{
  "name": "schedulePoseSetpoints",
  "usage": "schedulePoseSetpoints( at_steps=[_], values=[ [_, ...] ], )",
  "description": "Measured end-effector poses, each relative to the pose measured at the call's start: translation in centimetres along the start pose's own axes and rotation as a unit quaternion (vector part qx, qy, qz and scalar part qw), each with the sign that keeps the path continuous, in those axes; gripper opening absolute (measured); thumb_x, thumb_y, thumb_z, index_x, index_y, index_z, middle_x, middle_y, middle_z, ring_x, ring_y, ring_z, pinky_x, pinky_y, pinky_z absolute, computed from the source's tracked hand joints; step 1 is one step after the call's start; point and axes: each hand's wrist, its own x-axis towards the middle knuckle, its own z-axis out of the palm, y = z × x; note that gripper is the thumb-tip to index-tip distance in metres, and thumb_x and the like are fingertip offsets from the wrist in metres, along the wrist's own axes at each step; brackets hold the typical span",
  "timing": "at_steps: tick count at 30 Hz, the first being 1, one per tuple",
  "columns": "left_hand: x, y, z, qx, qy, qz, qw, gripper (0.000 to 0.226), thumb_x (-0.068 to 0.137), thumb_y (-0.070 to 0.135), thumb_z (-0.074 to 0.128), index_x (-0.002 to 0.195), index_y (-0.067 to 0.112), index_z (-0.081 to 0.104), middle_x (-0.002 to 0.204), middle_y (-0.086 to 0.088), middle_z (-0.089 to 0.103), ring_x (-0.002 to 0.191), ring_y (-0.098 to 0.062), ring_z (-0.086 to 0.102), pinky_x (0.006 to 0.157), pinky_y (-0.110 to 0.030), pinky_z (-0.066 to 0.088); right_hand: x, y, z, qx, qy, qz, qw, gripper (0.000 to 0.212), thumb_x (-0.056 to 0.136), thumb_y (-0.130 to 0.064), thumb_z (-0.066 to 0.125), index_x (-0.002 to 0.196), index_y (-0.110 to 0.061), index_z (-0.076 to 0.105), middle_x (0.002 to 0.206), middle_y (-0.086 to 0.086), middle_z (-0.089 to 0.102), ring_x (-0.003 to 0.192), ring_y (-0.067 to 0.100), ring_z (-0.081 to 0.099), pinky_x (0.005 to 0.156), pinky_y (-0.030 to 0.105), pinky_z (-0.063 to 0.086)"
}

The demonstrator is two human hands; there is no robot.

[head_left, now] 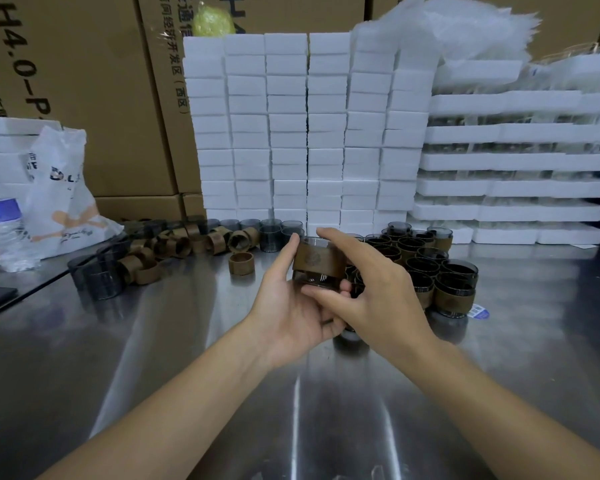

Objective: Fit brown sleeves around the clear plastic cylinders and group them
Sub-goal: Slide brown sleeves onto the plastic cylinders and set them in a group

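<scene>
Stacked white foam blocks (pixel 305 126) and cardboard cartons (pixel 84 81) are seen behind a steel worktop (pixel 153 341). Above its centre, one clear cylinder (pixel 317 277) wearing a brown sleeve (pixel 317 261) is held between both hands. It is cradled from below and the left by the left hand (pixel 288 306), whose grip is closed around it, while it is pinched top and bottom by the right hand (pixel 371 289). Loose sleeves (pixel 174 242) and bare cylinders (pixel 271 233) are heaped to the left; the finished group (pixel 430 268) is massed just right. The sleeve should probably be pushed down evenly, kept level and centred on the wall, before the piece is set against the group.
</scene>
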Motion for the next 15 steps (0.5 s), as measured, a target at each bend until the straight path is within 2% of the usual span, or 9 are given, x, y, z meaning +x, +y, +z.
schedulePoseSetpoints(
  at_steps=[2,4,6,9,15],
  values=[
    [0.01,-0.05,0.28,-0.022,-0.007,0.008,1.0,0.069,0.091,0.079,0.061,0.119,0.018,0.077,0.097,-0.005,0.07,0.084,-0.015,0.066,0.092,-0.035,0.046,-0.1,-0.16,0.13,0.006,0.007,0.001,1.0,0.076,0.085,-0.058,0.081,0.153,-0.055,0.048,0.132,-0.025,0.067,0.121,0.001,0.065,0.102,0.035,0.057],
    [-0.05,-0.11,0.46,-0.039,-0.023,0.015,0.999,0.069,0.093,0.076,0.061,0.123,0.016,0.074,0.097,-0.005,0.07,0.088,-0.016,0.063,0.094,-0.035,0.047,-0.16,-0.4,0.33,0.023,0.008,0.011,1.0,0.076,0.085,-0.06,0.08,0.151,-0.063,0.045,0.124,-0.028,0.069,0.114,-0.001,0.068,0.097,0.03,0.059],
    [-0.16,-0.1,0.62,-0.047,-0.039,0.022,0.998,0.069,0.094,0.074,0.06,0.126,0.014,0.071,0.096,-0.007,0.067,0.091,-0.017,0.059,0.097,-0.036,0.047,-0.07,-0.58,0.4,0.04,-0.001,0.016,0.999,0.072,0.084,-0.064,0.076,0.149,-0.068,0.043,0.113,-0.024,0.072,0.102,0.004,0.072,0.091,0.033,0.062],
    [-0.17,-0.18,0.73,-0.065,-0.056,0.033,0.996,0.066,0.098,0.07,0.058,0.126,0.013,0.071,0.102,-0.008,0.067,0.091,-0.018,0.059,0.095,-0.036,0.049,0.12,-0.46,0.12,0.047,-0.01,0.007,0.999,0.066,0.085,-0.066,0.073,0.146,-0.065,0.046,0.103,-0.017,0.073,0.09,0.01,0.073,0.082,0.037,0.063],
    [-0.16,-0.5,0.87,-0.077,-0.063,0.045,0.994,0.063,0.1,0.066,0.057,0.129,0.011,0.071,0.11,-0.009,0.069,0.092,-0.019,0.064,0.1,-0.04,0.047,0.28,0.12,-0.56,0.041,-0.023,0.006,0.999,0.065,0.085,-0.066,0.073,0.143,-0.067,0.045,0.088,-0.004,0.074,0.081,0.014,0.072,0.078,0.04,0.062]
  ],
)
